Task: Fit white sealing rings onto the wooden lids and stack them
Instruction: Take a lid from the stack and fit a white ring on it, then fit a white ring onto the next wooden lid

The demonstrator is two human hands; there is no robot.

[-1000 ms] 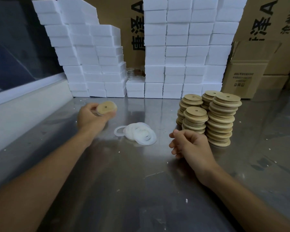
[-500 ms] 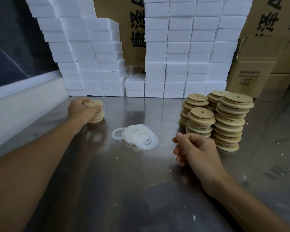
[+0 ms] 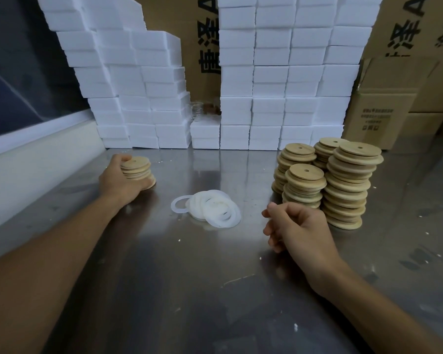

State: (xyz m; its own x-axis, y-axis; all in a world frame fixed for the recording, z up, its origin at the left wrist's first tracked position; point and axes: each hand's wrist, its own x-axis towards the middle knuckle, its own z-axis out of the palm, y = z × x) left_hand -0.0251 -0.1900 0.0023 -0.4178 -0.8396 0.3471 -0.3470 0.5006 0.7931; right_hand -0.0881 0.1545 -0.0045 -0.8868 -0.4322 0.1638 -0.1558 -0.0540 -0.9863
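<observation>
My left hand (image 3: 120,181) covers the near side of the small stack (image 3: 138,171) of lids, so I can't count how many are in it or see if rings are fitted on them. Fingers are curled round the stack, thumb up by the top lid, and the stack sits on the desk (image 3: 189,290) at far left. My right hand (image 3: 296,227) is a loose fist holding nothing, resting on the desk just in front of the big stacks (image 3: 343,182) of lids; whether the fingertips hide anything underneath, can't tell. The rings (image 3: 212,209) lie in a messy overlapping pile between my hands, touching neither, too jumbled to count.

There's something clear, maybe glass (image 3: 197,111), tucked in the gap between the white foam blocks (image 3: 279,80) at the back, hard to make out. The cartons (image 3: 205,34) behind carry big black Chinese characters and a letter A, partly blocked by the foam. The small box (image 3: 379,111) at right has printed text too tiny to read.
</observation>
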